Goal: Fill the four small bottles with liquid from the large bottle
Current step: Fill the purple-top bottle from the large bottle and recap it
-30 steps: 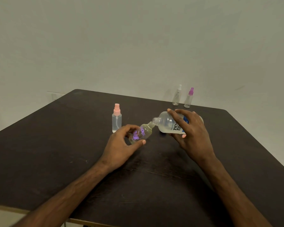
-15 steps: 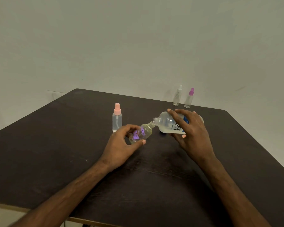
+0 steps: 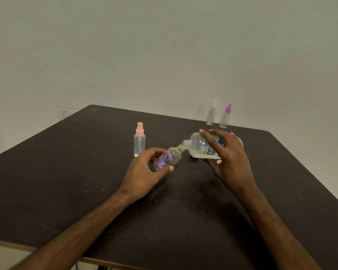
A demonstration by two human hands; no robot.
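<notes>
My right hand (image 3: 228, 158) grips the large clear bottle (image 3: 200, 148), tipped on its side with its open neck pointing left. That neck meets the mouth of a small round bottle with purple flowers (image 3: 169, 158), which my left hand (image 3: 144, 172) holds tilted above the table. Pale liquid sits in both bottles. A small spray bottle with a pink cap (image 3: 139, 140) stands upright just left of them. Two more small spray bottles stand at the far edge: one with a white cap (image 3: 211, 114), one with a purple cap (image 3: 225, 116).
A dark wooden table (image 3: 66, 172) carries everything, its near edge at the bottom and its right edge running diagonally. A plain pale wall stands behind it. A small dark object (image 3: 193, 160) lies under the large bottle.
Almost nothing differs: both hands keep the two bottles mouth to mouth in the same place, with only a slight shift of the view.
</notes>
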